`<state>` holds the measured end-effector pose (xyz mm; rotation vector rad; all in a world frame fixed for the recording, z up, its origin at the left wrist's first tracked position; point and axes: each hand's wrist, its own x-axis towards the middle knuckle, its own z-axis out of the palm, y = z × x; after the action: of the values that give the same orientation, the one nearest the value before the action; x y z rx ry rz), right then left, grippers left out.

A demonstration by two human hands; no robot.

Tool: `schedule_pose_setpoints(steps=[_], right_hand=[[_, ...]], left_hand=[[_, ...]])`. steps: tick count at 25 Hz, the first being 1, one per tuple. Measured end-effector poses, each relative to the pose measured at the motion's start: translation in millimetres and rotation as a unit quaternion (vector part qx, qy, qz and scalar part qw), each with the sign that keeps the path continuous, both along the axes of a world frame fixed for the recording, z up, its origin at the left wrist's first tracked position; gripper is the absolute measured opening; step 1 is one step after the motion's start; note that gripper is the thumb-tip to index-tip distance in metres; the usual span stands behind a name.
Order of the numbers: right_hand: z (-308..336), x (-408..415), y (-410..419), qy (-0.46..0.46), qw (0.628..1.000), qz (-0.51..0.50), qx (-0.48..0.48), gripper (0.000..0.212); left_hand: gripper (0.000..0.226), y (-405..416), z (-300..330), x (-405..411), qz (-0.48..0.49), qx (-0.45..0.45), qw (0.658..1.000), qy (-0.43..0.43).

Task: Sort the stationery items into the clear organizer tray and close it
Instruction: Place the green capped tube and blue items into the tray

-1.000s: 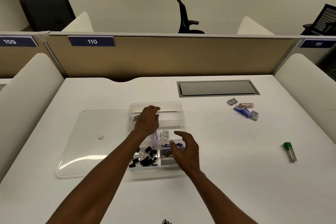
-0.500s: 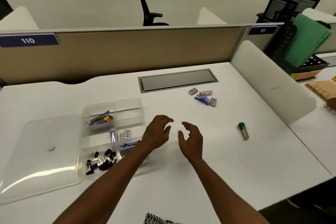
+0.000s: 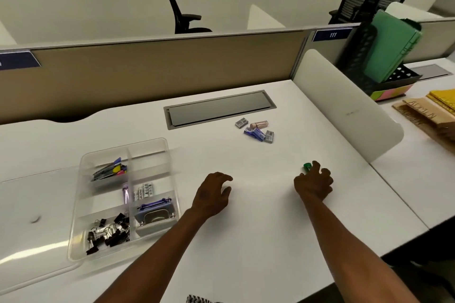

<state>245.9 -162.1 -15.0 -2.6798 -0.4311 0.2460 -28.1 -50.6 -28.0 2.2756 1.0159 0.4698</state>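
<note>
— Organizer tray (image 3: 170, 170) sits at the near left of the desk (image 3: 246, 229), its clear lid (image 3: 29, 229) lying flat just to its left. Why open like that?

— So the compartments can take more, I'd judge. The near-left one holds binder clips (image 3: 108, 231), the far-left one coloured tabs and a clip (image 3: 110, 170), and the right column has small white pieces (image 3: 145, 190) and a purple-and-grey item (image 3: 155, 211). The far-right compartment looks unfilled.

— And the hands?

— The right hand (image 3: 314, 183) is out at the right of the desk, fingers curled down over the green-capped tube (image 3: 306, 166). Only the green cap shows past the fingertips — the tube's body is hidden under the hand, so I cannot tell whether the fingers have closed on it or merely cover it.

— The left hand (image 3: 211, 195)?

— Loosely curled over bare desk between tray and tube, gripping nothing, waiting by the look of it.

— Anything else to be sorted?

— A small cluster (image 3: 257, 129) lies far off, near the grey cable hatch (image 3: 219, 108): two grey boxes, a pinkish piece, blue ones. Too small to name surely. The lid's left part runs out of frame, and the tray's contents blur a little.
</note>
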Motion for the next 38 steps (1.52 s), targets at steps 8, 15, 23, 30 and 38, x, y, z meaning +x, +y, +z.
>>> schedule_pose_setpoints(steps=[8, 15, 23, 30, 38], right_hand=[[-10.7, -13.2, 12.9, 0.061, 0.984, 0.028, 0.166, 0.048], [-4.9, -94.3, 53.5, 0.315, 0.872, 0.193, 0.323, 0.051], [16.1, -68.8, 109.5, 0.211, 0.883, 0.323, 0.267, 0.028], [40.8, 37.2, 192.0, -0.031, 0.924, 0.374, -0.078, 0.06], [2.5, 47.5, 222.7, -0.136, 0.873, 0.423, -0.2, 0.038]], left_hand=[[0.028, 8.6, 2.2, 14.7, 0.036, -0.041, 0.998, -0.035], [0.051, 24.2, 23.4, 45.7, 0.101, -0.179, 0.975, -0.085], [0.037, 47.5, 25.4, 45.7, 0.209, -0.191, 0.948, -0.148], [0.041, 43.6, 28.5, 23.5, 0.216, -0.205, 0.944, -0.14], [0.036, 40.5, 35.6, -3.6, 0.23, -0.218, 0.935, -0.159]])
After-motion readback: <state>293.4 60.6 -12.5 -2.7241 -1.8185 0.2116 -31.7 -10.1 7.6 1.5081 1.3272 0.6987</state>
